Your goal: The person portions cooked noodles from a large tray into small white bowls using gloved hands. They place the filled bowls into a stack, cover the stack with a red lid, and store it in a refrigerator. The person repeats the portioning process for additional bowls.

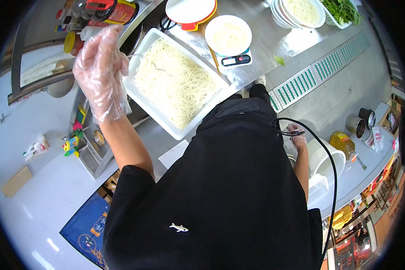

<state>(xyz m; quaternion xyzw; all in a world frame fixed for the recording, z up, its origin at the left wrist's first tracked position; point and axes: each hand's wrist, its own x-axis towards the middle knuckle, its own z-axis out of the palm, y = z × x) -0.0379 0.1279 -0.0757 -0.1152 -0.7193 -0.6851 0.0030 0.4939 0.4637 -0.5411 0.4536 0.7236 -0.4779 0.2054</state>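
My left hand (101, 71), in a clear plastic glove, is raised at the left rim of a white tray (152, 118) of thin pale noodles (175, 81). Its fingers are curled; a thin pale line shows by the fingertips, and whether they grip anything is unclear. On the steel counter beyond the tray, a white bowl (227, 35) with some noodles stands on a digital scale (236, 60). My right hand (296, 133), also gloved, hangs low at my right side, partly crossed by a black cable; its grip cannot be made out.
A white-lidded pan (190, 10), stacked bowls (280, 17) with noodles in the top one, and a basket of leafy greens (341, 11) stand along the steel counter (260, 44). Bottles and jars (74, 42) are at upper left. At right are a white bucket (334, 162) and an oil jug (342, 145).
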